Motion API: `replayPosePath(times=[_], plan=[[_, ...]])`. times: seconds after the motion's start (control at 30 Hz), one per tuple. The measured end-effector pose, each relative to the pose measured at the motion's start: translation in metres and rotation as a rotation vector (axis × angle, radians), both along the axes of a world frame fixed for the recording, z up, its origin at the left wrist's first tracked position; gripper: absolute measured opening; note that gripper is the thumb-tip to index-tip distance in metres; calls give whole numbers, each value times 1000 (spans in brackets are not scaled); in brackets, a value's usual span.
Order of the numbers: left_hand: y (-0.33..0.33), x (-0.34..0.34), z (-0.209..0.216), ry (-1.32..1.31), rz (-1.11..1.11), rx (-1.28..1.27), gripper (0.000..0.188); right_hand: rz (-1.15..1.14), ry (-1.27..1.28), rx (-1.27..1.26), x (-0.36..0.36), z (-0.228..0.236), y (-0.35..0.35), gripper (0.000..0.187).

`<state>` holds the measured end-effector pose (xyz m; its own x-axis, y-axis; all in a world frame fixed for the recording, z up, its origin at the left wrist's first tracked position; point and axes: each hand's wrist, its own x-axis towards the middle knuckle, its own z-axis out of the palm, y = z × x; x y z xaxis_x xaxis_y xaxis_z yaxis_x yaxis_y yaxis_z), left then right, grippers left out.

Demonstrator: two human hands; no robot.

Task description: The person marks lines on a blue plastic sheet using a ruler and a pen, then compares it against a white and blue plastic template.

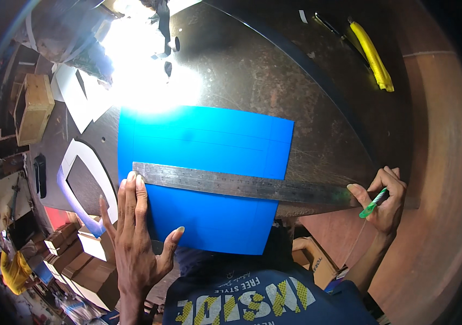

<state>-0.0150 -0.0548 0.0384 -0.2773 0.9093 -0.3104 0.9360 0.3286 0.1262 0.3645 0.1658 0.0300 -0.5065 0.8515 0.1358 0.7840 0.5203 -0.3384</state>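
A bright blue sheet (198, 135) with faint drawn lines lies on the dark worktop, its near part reaching past the edge towards my body. Across it runs a long steel ruler (215, 182), sticking out well beyond the sheet on the right. My left hand (138, 238) has its fingers stretched out, the tips pressing on the ruler's left end and the thumb spread over the blue sheet. At the ruler's right end, my right hand (387, 208) is closed around a green pen (373, 203), its thumb by the ruler's end.
A glaring lamp (139, 59) hangs over the far left. White cut sheets (71, 97) and a white-and-purple frame-shaped piece (67, 181) lie left, near a wooden box (34, 108). A yellow-wrapped tool (372, 57) and a long dark strip (318, 78) lie far right. Cardboard boxes (87, 273) stand lower left.
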Motion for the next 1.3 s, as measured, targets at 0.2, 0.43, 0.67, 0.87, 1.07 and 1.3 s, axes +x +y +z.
replayPosePath(times=[0.2, 0.43, 0.67, 0.87, 1.07, 1.3], plan=[[0, 0, 0, -18, 18, 13, 93, 47, 15, 18, 0, -1, 2, 60], [-11, -14, -7, -134, 7, 113, 109, 63, 48, 17, 3, -2, 1, 58], [-58, -47, -3, 70, 148, 318, 81, 44, 39, 5, 1, 1, 0, 57], [-83, -79, -8, 117, 205, 494, 39, 47, 40, -10, -4, 4, 1, 56], [-69, -76, -10, 30, 79, 494, 61, 64, 47, 6, -2, 0, 2, 55], [-64, -78, -26, -179, 231, 476, 58, 72, 60, -12, -6, 4, 0, 54]])
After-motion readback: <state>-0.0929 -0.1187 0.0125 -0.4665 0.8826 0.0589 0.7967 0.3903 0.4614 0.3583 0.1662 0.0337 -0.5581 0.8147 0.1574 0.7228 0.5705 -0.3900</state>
